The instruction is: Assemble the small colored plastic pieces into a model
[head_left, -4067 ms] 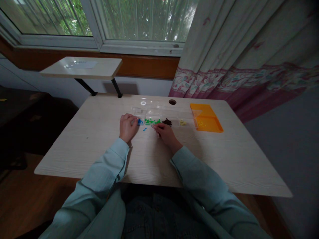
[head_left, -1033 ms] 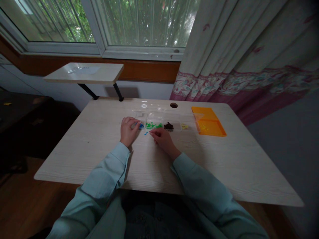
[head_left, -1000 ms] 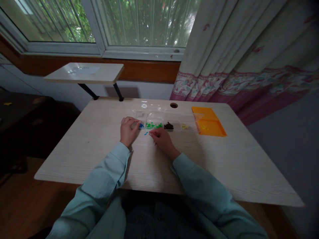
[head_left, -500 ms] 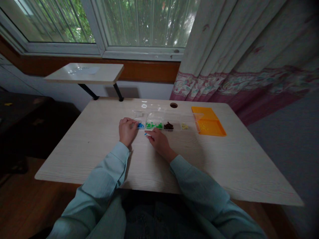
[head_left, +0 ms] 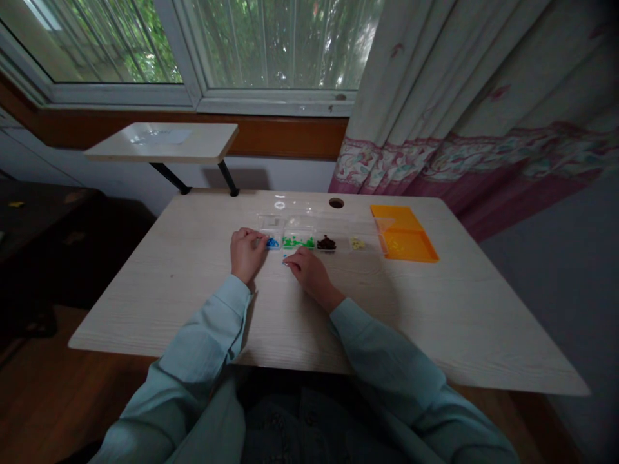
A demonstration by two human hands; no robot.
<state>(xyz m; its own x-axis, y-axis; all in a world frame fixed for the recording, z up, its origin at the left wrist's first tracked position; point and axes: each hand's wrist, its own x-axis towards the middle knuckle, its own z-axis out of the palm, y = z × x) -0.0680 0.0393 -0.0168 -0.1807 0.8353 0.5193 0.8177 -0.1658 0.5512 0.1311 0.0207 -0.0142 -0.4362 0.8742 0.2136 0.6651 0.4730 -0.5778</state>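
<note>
A clear plastic compartment box [head_left: 342,246] lies with its lid raised on the table. Its sections hold small blue pieces [head_left: 273,243], green pieces [head_left: 298,242], dark brown pieces [head_left: 326,243] and pale yellow pieces [head_left: 357,243]. My left hand [head_left: 247,253] is closed on the box's left end, beside the blue section. In front of the green section, my right hand [head_left: 308,272] pinches at a tiny blue piece [head_left: 284,256] low over the tabletop; its fingertips are too small to show the exact contact.
An orange tray [head_left: 420,247] with some small yellow pieces stands at the box's right end, partly under the clear lid. A round hole [head_left: 336,203] is in the table [head_left: 193,290] near its back edge. A raised white shelf [head_left: 164,143] stands at back left.
My right thumb and index finger have come together at the blue piece, where the index finger was stretched out before. The left hand stays on the box.
</note>
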